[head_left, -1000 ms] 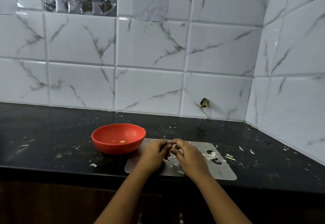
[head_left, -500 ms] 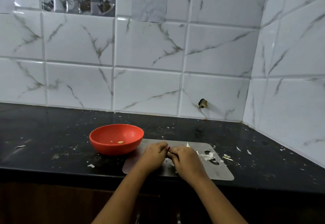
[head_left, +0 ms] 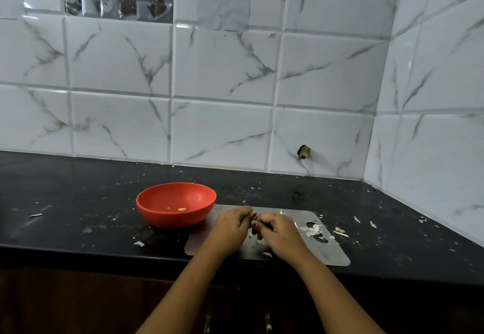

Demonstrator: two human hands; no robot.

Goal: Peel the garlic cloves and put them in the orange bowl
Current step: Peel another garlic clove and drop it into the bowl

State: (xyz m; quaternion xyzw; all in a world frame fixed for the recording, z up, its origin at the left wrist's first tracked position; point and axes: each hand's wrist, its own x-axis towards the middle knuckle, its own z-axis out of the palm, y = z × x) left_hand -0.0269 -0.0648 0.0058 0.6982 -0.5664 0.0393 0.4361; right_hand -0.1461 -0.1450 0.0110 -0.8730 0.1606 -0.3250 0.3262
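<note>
Left hand and right hand are knuckles up over the metal board. The fingers of both are curled in with tips meeting. Whatever they pinch is hidden, so I cannot tell. The orange bowl sits on the dark tabletop, just beside the board's far left corner, with one peeled garlic clove inside. Peels lie on the board's right end.

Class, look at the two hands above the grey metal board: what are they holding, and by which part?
Cannot be told. The left hand and right hand meet with curled fingertips over the grey metal board, but anything between them is hidden.
</note>
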